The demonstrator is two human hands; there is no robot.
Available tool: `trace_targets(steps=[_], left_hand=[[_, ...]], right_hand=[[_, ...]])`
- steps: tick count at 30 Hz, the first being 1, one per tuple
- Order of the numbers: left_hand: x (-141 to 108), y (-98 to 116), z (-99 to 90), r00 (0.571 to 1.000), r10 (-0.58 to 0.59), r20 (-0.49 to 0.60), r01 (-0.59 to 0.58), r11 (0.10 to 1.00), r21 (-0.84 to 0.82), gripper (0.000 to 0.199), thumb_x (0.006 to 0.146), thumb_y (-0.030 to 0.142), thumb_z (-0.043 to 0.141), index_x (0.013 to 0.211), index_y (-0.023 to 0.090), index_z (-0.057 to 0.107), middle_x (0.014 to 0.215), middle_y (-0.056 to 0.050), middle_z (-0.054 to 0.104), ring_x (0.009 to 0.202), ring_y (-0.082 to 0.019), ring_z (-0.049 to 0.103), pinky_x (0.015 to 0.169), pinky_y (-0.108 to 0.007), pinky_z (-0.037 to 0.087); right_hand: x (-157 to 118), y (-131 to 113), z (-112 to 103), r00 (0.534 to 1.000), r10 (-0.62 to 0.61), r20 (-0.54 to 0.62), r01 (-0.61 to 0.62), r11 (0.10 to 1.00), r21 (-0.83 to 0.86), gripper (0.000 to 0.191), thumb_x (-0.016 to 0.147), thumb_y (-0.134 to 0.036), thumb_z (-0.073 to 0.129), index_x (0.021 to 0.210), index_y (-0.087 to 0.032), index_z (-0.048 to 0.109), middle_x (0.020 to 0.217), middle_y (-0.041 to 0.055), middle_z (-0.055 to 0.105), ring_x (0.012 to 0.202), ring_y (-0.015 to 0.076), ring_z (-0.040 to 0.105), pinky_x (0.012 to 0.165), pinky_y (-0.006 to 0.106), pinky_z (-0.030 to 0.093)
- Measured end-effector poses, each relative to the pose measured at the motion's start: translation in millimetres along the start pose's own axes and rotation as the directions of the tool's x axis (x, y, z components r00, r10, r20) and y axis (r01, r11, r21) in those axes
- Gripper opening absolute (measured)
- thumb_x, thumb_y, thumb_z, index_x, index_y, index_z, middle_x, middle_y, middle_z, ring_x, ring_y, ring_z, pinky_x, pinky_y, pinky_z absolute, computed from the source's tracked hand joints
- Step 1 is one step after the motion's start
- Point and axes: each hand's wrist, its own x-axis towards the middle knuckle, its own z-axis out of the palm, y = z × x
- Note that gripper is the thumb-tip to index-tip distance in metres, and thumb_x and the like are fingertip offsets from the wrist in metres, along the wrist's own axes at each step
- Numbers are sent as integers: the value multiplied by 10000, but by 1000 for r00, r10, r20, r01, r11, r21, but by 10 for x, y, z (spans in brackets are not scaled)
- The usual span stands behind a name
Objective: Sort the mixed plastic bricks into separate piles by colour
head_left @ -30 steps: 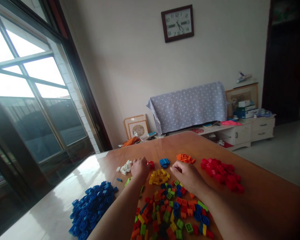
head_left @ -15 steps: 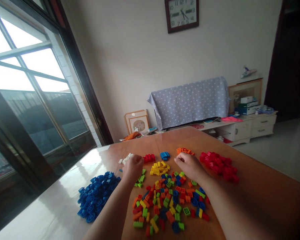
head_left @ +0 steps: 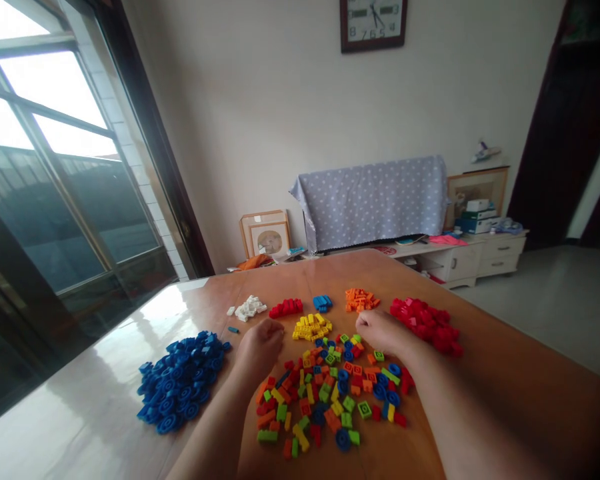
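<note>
My left hand [head_left: 261, 343] is closed, fingers curled, over the table just nearer to me than the row of red bricks [head_left: 286, 307] and left of the yellow bricks [head_left: 313, 327]. My right hand [head_left: 383, 330] is also closed, its thumb against the fingers, between the orange bricks [head_left: 361, 300] and the mixed pile of toy bricks [head_left: 325, 393]. Whether either hand holds a small piece is hidden by the fingers. White bricks [head_left: 251, 307] lie beyond my left hand, with a single teal piece [head_left: 233, 329] nearby.
A heap of blue round pieces [head_left: 180, 380] lies on the left of the wooden table [head_left: 505, 400]. Red pieces [head_left: 425, 323] are heaped at the right, and light blue bricks [head_left: 323, 303] sit at the back. Beyond stands a low white cabinet [head_left: 463, 263].
My left hand has come back towards me from the white bricks and now covers the green ones. My right hand has drawn back slightly from the orange bricks. The head view has shifted a little.
</note>
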Motion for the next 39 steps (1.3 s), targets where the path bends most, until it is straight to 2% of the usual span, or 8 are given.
trace_targets(steps=[4, 8, 13, 17, 22, 29, 33, 39], left_hand=[[3, -46, -16, 996, 40, 73, -35, 997, -69, 244, 818, 342, 517, 931, 189, 669, 670, 16, 639, 524, -113, 555, 492, -205, 366], [-13, -7, -53, 997, 57, 58, -52, 995, -83, 221, 807, 326, 520, 897, 190, 669, 672, 20, 637, 534, -111, 555, 508, -205, 375], [-22, 24, -135, 997, 77, 22, -77, 997, -17, 208, 792, 290, 517, 871, 184, 677, 655, 15, 628, 565, -120, 558, 520, -210, 356], [-41, 33, -171, 994, 107, 28, -109, 991, 74, 203, 816, 294, 511, 884, 205, 681, 698, 4, 665, 605, -136, 584, 557, -224, 366], [-66, 87, -188, 992, 119, 40, -125, 971, 204, 187, 825, 288, 528, 909, 229, 685, 851, -23, 717, 732, -166, 619, 606, -230, 364], [-113, 189, -197, 993, 100, 58, -111, 964, 241, 202, 856, 320, 521, 924, 238, 693, 902, -39, 728, 758, -179, 627, 610, -234, 344], [-134, 201, -206, 992, 118, 53, -128, 960, 248, 217, 868, 347, 511, 898, 241, 698, 859, -37, 723, 732, -175, 624, 611, -235, 336], [-132, 177, -208, 991, 133, 32, -137, 959, 249, 238, 883, 380, 506, 893, 239, 698, 821, -29, 713, 712, -168, 611, 590, -240, 308]], right_hand=[[-67, -59, 2, 994, -17, 105, 8, 997, 83, 111, 746, -241, 602, 655, -192, 643, 613, -5, 631, 590, 131, 519, 532, 236, 265], [-76, -51, 48, 991, -38, 131, 8, 975, 223, 113, 768, -254, 573, 775, -203, 673, 633, -28, 638, 580, 126, 516, 532, 223, 293], [-6, 106, -24, 998, -13, 56, 10, 999, 50, 63, 742, -224, 598, 713, -198, 648, 659, -13, 638, 621, 132, 520, 557, 231, 292], [7, 196, -124, 997, 76, -4, -76, 994, -83, 108, 750, -224, 598, 647, -191, 601, 621, 9, 616, 606, 148, 523, 542, 253, 266], [-36, 210, -105, 971, 194, 143, -190, 981, -43, 52, 718, -235, 654, 719, -203, 614, 554, -18, 567, 507, 132, 489, 508, 244, 277], [-30, 190, 102, 976, 39, 213, -70, 988, 139, 165, 700, -228, 705, 853, -200, 650, 726, -19, 633, 633, 120, 550, 525, 196, 329], [-39, 140, 146, 973, -9, 231, -37, 980, 197, 161, 713, -257, 722, 834, -186, 644, 736, -20, 633, 650, 117, 555, 539, 190, 358], [-129, -12, 64, 928, -31, 372, -113, 926, 359, 140, 774, -273, 654, 881, -191, 616, 656, -33, 594, 565, 118, 547, 491, 197, 365]])
